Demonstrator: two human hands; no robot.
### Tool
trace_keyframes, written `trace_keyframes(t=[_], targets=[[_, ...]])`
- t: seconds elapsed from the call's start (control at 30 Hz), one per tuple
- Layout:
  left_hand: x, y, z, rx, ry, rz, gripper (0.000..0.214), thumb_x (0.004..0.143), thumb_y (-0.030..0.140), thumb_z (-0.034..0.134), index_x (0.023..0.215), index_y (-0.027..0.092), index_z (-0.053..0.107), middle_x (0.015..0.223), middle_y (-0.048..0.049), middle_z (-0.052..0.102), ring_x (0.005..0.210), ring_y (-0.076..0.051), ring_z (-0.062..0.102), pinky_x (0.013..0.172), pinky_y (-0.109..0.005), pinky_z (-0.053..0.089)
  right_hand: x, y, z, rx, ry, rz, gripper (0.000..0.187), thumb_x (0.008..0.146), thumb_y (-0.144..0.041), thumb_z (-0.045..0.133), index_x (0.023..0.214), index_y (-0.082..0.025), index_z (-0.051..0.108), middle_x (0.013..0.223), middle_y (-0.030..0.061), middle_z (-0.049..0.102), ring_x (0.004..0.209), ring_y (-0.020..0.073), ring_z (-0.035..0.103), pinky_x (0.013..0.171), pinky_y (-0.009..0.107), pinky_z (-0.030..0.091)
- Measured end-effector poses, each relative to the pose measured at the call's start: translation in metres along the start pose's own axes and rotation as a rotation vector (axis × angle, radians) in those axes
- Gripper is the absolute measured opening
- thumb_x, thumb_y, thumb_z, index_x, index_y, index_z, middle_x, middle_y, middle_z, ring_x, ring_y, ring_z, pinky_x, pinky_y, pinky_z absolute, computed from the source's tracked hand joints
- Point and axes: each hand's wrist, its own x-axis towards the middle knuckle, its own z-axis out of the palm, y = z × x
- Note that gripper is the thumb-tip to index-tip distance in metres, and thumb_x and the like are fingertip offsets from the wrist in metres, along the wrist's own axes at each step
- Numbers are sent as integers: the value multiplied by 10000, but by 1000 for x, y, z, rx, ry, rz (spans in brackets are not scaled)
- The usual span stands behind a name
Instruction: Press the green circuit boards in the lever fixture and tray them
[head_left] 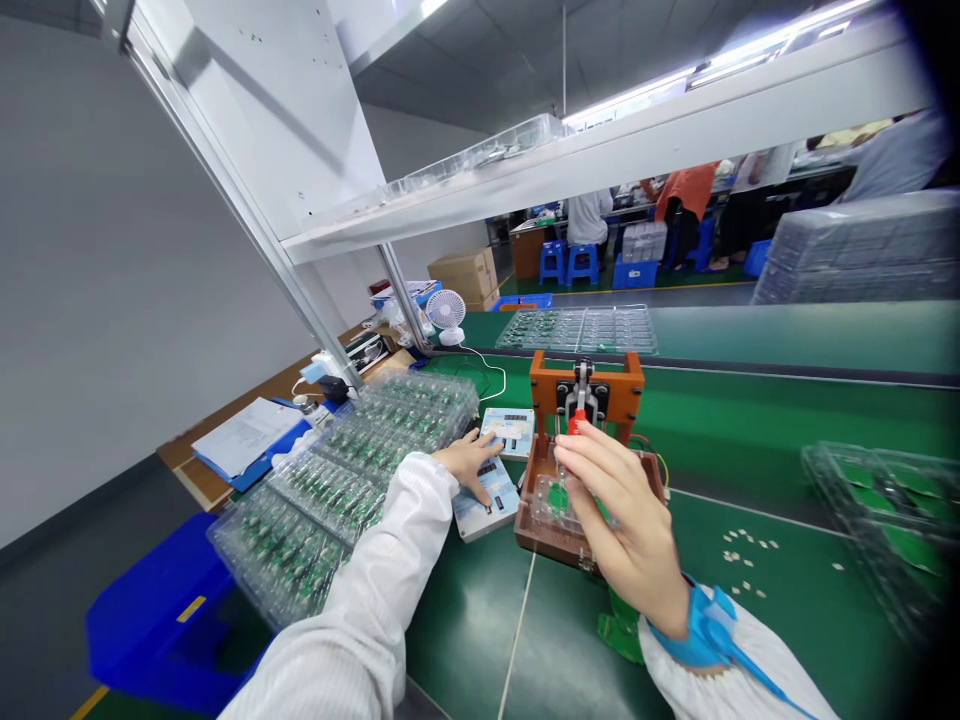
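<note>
A brown test fixture (pixel 585 385) with a red-tipped clamp lever (pixel 576 420) stands on the green bench mat. My right hand (pixel 626 520) is raised in front of it, fingers curled near the lever's red tip and over a clear cover holding a small green board (pixel 556 497). My left hand (pixel 469 462) lies with fingers spread on a small light-blue tester box (pixel 491 500). A second tester box with a display (pixel 510 430) sits just behind. I wear white sleeves and a blue wrist strap (pixel 701 625).
Clear trays of green boards (pixel 337 480) are stacked at the left, more trays at the right (pixel 885 520) and on the conveyor (pixel 577 330). A small white fan (pixel 447 312) and papers (pixel 244 435) lie further left. Small white parts (pixel 750 550) scatter on the mat. Other people work far behind.
</note>
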Motion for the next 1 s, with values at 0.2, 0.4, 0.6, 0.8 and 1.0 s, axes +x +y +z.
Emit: trace_keyframes(t=[0.2, 0.4, 0.6, 0.8, 1.0], targets=[[-1, 9, -7, 42, -18, -39, 1469, 456, 724, 918, 1648, 204, 236, 1731, -152, 39, 1562, -503, -54, 1257, -677, 136, 0, 0, 0, 2, -3, -1, 643, 965, -8, 568, 1518, -333, 519, 1446, 34, 640, 1448, 287, 511, 1123, 486, 538], [-1, 14, -9, 82, -24, -45, 1414, 473, 708, 924, 1636, 236, 273, 1731, -148, 54, 1562, -508, -37, 1248, -692, 145, 0, -1, 0, -3, 1, 6, 643, 966, -12, 560, 1516, -343, 519, 1437, 35, 649, 1445, 298, 518, 1113, 509, 549], [-9, 30, -17, 93, -44, -107, 1381, 499, 553, 977, 1639, 224, 271, 1730, -149, 8, 1564, -491, -76, 1267, -657, 107, 0, -3, 3, -11, 32, 16, 611, 965, -19, 560, 1491, -330, 548, 1413, 48, 666, 1431, 303, 535, 1095, 514, 565], [-73, 81, -16, -7, 226, -40, 674, 734, 337, 891, 1329, 186, 613, 1315, -133, 678, 1213, -356, 640, 1021, -422, 510, 0, -4, 3, -24, 20, 8, 601, 966, -12, 549, 1492, -303, 543, 1421, 66, 652, 1458, 303, 501, 1100, 508, 557], [-89, 195, 42, -93, -43, 633, 227, 832, 425, 835, 830, 255, 685, 802, 78, 727, 741, -152, 706, 536, -260, 377, -5, -3, 3, -31, 23, -2, 614, 957, 19, 540, 1492, -282, 538, 1422, 70, 645, 1446, 281, 506, 1115, 484, 541]])
